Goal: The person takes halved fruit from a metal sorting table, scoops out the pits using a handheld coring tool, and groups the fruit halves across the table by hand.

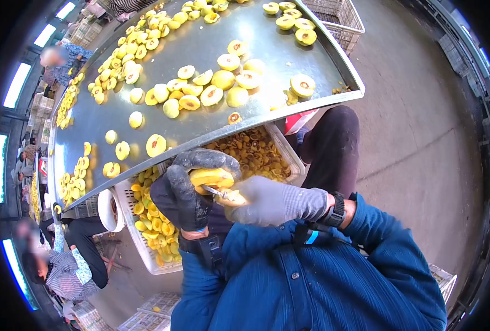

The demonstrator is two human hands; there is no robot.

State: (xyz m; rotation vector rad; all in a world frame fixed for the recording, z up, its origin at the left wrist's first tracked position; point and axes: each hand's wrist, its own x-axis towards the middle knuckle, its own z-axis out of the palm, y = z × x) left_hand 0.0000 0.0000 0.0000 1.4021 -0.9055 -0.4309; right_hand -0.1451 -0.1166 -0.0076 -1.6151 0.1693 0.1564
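My left hand (194, 205), in a dark stained glove, is closed around a yellow peach half (210, 177). My right hand (280, 201), in a grey glove, grips a small metal-bladed tool (214, 191), its blade against the underside of the peach half. A pale yellow piece (231, 198) shows at the right fingertips; I cannot tell whether it is fruit or part of the tool. Both hands are in front of the near edge of a metal table (173, 38), where cut peach halves (212, 95) lie, many with brown pit cavities or stones showing.
Below the table edge, a crate (297, 165) holds brownish fruit scraps. Left of my hands, a white crate (145, 251) contains yellow peach halves, beside a white bucket (110, 209). A co-worker (71, 273) sits at lower left. Another crate (344, 22) stands behind the table's right side.
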